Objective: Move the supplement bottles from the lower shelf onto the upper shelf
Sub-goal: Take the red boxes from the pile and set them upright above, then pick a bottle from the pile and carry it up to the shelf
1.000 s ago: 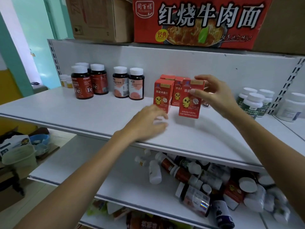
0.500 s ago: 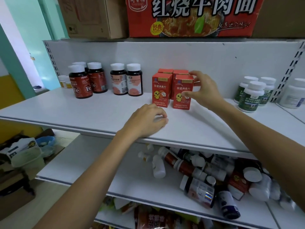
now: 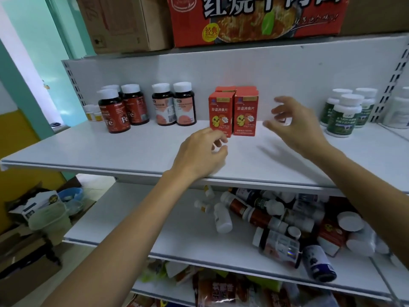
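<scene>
On the upper shelf [image 3: 110, 149] stand dark red Fe bottles [image 3: 115, 114], two dark bottles with pink labels [image 3: 173, 105], several red boxes [image 3: 234, 114] and green-labelled white bottles [image 3: 345, 116]. My right hand [image 3: 294, 122] hovers just right of the red boxes, fingers loosely spread, holding nothing. My left hand [image 3: 201, 154] rests near the shelf's front edge below the boxes, fingers loosely curled and empty. On the lower shelf [image 3: 141, 224] lies a jumbled pile of supplement bottles [image 3: 283, 222], with a white bottle [image 3: 222, 218] at its left.
Cardboard cartons [image 3: 254, 18] sit on top of the unit. A bottom shelf holds packets [image 3: 221, 291]. Boxes and a bucket [image 3: 48, 218] stand on the floor at the left. A large white bottle [image 3: 398, 111] is at the far right.
My right hand has let go of the red box, which now stands beside the others, and has drawn back to the right. My left hand has barely moved.
</scene>
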### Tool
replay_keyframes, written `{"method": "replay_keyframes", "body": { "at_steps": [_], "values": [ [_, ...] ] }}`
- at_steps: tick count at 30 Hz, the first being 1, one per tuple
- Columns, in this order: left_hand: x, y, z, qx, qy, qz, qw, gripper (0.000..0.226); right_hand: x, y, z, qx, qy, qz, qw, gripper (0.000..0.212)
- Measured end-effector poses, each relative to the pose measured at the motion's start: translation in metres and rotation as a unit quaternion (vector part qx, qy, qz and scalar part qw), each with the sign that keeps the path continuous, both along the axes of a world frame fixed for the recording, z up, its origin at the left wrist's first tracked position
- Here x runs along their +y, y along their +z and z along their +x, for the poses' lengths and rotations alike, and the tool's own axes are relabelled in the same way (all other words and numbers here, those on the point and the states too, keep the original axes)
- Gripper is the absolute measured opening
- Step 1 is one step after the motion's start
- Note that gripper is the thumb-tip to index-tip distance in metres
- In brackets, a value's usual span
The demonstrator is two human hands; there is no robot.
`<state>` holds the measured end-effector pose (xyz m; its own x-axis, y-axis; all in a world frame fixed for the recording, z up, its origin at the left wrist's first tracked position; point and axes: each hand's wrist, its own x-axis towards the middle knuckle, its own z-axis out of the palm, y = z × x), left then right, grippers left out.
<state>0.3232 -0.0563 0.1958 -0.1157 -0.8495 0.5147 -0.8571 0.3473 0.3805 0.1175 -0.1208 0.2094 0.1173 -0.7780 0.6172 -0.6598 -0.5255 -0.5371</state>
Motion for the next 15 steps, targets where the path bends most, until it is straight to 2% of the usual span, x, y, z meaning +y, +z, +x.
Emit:
{"method": "replay_keyframes", "body": {
  "at_steps": [9,15],
  "values": [
    [0.066,-0.003,-0.014,0.019,0.052,-0.049,0.997,0.021,0.056,-0.003,-0.01,0.016,0.115,-0.025,0.993,0.044],
    [0.141,-0.025,-0.052,0.032,0.077,-0.021,0.996,0.022,0.115,-0.018,-0.042,0.027,0.202,-0.002,0.979,0.043]
  ]
}}
